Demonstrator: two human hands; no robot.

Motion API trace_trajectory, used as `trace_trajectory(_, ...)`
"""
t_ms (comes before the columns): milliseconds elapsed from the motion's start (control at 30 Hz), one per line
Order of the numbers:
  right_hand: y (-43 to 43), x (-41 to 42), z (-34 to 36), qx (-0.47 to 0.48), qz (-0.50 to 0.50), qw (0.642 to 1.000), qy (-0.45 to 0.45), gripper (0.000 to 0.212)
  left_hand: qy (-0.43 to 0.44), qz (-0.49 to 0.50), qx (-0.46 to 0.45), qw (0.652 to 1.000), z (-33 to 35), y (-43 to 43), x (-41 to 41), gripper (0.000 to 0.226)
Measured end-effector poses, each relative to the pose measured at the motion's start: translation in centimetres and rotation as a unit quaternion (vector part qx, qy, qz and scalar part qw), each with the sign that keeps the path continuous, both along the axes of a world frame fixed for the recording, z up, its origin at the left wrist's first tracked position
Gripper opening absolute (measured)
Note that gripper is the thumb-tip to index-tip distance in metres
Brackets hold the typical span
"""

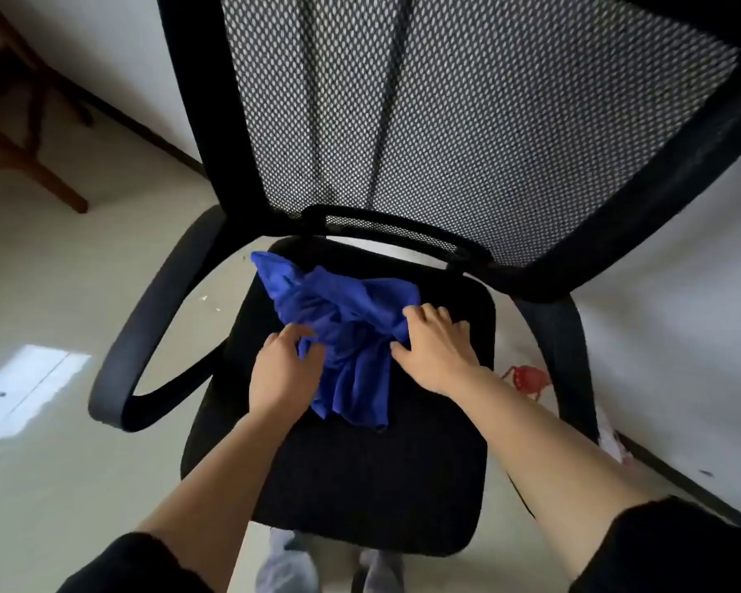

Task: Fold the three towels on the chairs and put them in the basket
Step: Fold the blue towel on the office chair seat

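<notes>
Spreading pale and glossy beneath a white wall (681,336), the floor (52,293) carries a black mesh-backed office chair (445,122) whose seat (360,477) holds a crumpled blue towel (343,318), left hand (281,370) and right hand (435,350) touching it with fingers apart.

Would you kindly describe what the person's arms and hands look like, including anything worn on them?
Both forearms are bare, with black sleeves pushed up toward the elbows. The left hand and right hand are bare: no gloves, rings, watch or bracelets are visible.

Blue towel (343,331) — crumpled (chair seat (360,477)).
</notes>
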State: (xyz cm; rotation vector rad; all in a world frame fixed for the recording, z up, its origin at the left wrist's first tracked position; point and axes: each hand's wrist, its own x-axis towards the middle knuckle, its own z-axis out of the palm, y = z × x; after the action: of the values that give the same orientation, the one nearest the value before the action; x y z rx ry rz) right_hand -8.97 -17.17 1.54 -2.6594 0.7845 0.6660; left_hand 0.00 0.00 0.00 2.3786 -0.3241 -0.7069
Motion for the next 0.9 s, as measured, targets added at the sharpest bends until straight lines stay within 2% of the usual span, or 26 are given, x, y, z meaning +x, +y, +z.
trace_trajectory(133, -1.5, 1.6, -4.3, -0.024, 0.055, 0.997, -0.045, 0.054, -0.057, 0.082, -0.043, 0.994, -3.0, -1.4, 0.5, 0.027)
trace_trajectory(233, -1.8, 2.8, -6.8, -0.036, 0.089, 0.993, -0.062, 0.062, -0.096, 0.087, -0.061, 0.990, -4.2, -2.7, 1.1, 0.025)
trace_trajectory(300, -2.0, 3.1, -8.2, -0.052, 0.103, 0.990, -0.075, 0.057, -0.097, 0.083, -0.059, 0.990, -4.9, -3.6, 1.4, 0.024)
trace_trajectory(400, -2.0, 2.7, -9.3, -0.033, 0.082, 0.980, -0.177, 0.028, -0.036, 0.075, -0.048, 0.995, -5.2, -4.4, 1.4, 0.018)
trace_trajectory(467, -1.6, 1.9, -9.3, 0.003, 0.077, 0.962, -0.261, 0.018, 0.048, 0.126, -0.065, 0.989, -5.4, -4.4, 1.7, 0.038)
trace_trajectory(533, -0.7, 0.3, -8.8, 0.051, 0.114, 0.949, -0.291, 0.016, 0.113, 0.198, -0.110, 0.967, -5.6, -4.3, 2.0, 0.057)
trace_trajectory(633, 1.8, -2.6, -7.9, 0.162, 0.169, 0.941, -0.243, 0.019, 0.135, 0.234, -0.148, 0.951, -5.8, -3.4, 1.5, 0.048)
trace_trajectory(700, 2.9, -4.0, -7.4, 0.224, 0.150, 0.941, -0.207, 0.021, 0.184, 0.260, -0.192, 0.928, -6.3, -2.5, 0.8, 0.034)
trace_trajectory(800, 3.9, -4.4, -6.2, 0.309, 0.057, 0.935, -0.162, 0.018, 0.311, 0.324, -0.293, 0.844, -6.2, 0.3, -0.4, 0.018)
trace_trajectory(900, 4.2, -3.6, -5.4, 0.429, -0.027, 0.903, 0.006, 0.027, 0.387, 0.385, -0.329, 0.771, -6.8, 3.8, -2.1, 0.011)
